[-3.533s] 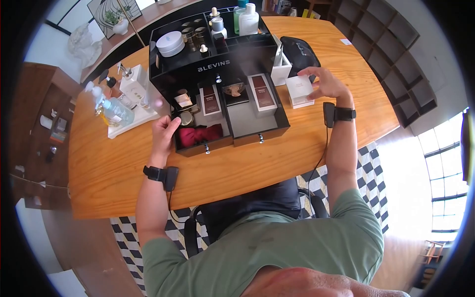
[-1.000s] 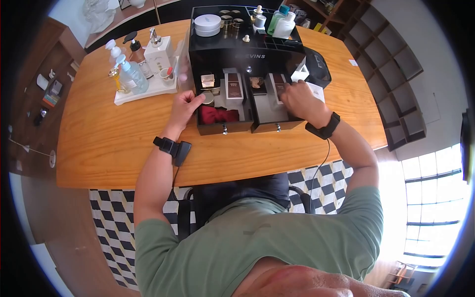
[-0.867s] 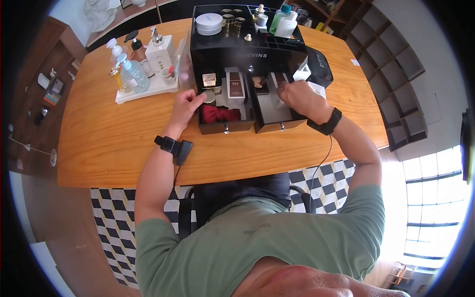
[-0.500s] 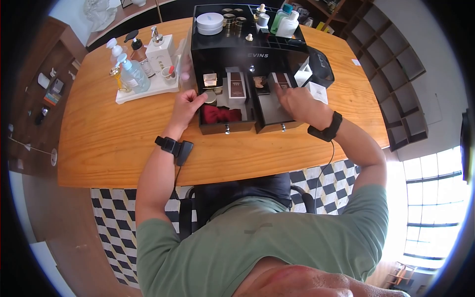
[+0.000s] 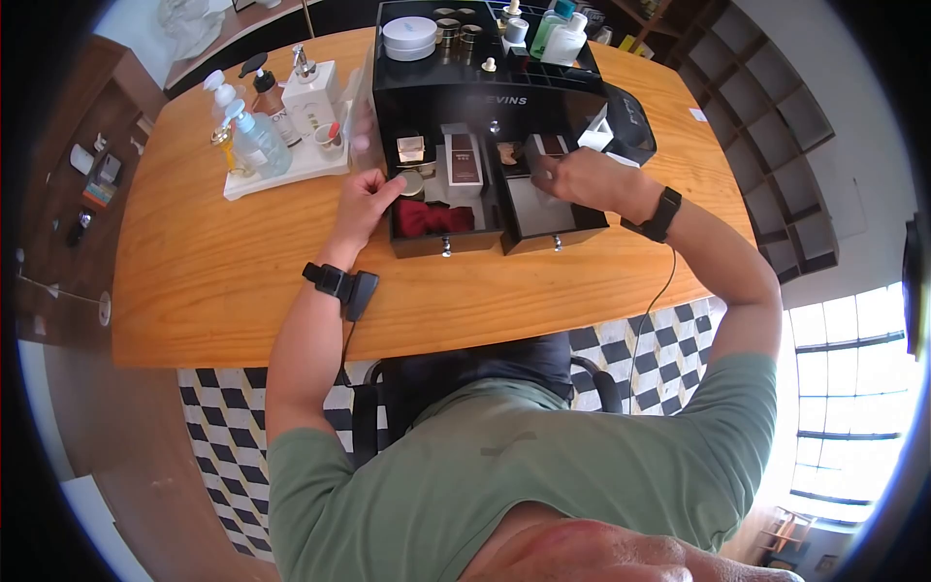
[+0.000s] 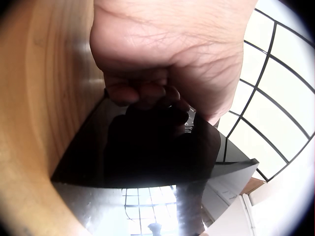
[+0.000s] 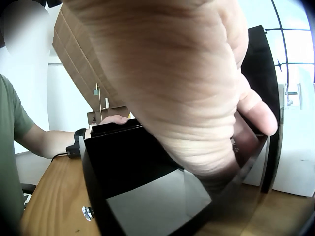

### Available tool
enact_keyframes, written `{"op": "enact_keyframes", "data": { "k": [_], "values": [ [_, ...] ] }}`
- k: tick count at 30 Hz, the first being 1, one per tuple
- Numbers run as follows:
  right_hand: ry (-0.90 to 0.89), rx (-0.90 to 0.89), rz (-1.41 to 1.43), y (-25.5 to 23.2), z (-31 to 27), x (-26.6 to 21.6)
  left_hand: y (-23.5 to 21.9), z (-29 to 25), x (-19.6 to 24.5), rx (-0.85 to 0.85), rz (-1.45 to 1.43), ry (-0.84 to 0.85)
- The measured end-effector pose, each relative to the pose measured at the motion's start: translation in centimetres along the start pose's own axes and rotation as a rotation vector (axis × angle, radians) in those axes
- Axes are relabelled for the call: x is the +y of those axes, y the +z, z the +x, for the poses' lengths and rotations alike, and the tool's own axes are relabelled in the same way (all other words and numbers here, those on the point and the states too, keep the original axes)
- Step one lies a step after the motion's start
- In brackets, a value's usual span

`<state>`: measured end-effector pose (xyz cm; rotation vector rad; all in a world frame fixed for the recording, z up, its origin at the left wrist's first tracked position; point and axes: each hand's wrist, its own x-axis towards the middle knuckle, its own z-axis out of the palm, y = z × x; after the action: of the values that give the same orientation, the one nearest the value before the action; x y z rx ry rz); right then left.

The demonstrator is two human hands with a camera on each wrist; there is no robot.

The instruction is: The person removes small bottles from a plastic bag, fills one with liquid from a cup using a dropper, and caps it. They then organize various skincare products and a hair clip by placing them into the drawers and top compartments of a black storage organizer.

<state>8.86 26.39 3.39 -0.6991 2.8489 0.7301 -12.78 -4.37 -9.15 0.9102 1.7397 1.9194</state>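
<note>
My left hand (image 5: 361,211) grips the left side wall of the organizer's left drawer (image 5: 419,246), thumb at the rim. In the left wrist view its fingers curl against the glossy black wall. A small round lidded jar (image 5: 412,183), a red fabric bow (image 5: 433,219) and a brown-and-white box (image 5: 465,163) lie in that drawer. My right hand (image 5: 599,182) reaches over the right wall of the right drawer (image 5: 530,240), close to another brown-and-white box (image 5: 549,145). Its fingertips are mostly hidden; I cannot tell whether they hold anything.
The black organizer (image 5: 427,95) carries a round white jar (image 5: 409,37) and several bottles. To its left stands a white tray (image 5: 242,184) with pump bottles. On the right are a black pouch (image 5: 632,126) and a white holder (image 5: 595,136).
My right hand has moved from a white box on the table to the right drawer. Over the last second it shifted slightly beside the brown-and-white box there. My left hand stays at its drawer.
</note>
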Motion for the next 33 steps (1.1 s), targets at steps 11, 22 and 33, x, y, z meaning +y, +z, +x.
{"op": "enact_keyframes", "data": {
  "k": [11,22,33],
  "values": [
    [-0.270,0.036,-0.107,-1.3,0.0,0.6,0.0,0.1,-0.3,-0.013,-0.021,0.007],
    [0.084,0.131,0.371,1.0,4.2,-0.7,0.0,0.0,0.1,-0.012,0.000,0.005],
    [0.333,-0.101,0.435,2.8,7.1,0.1,0.0,0.1,-0.4,-0.009,0.016,0.036]
  ]
}}
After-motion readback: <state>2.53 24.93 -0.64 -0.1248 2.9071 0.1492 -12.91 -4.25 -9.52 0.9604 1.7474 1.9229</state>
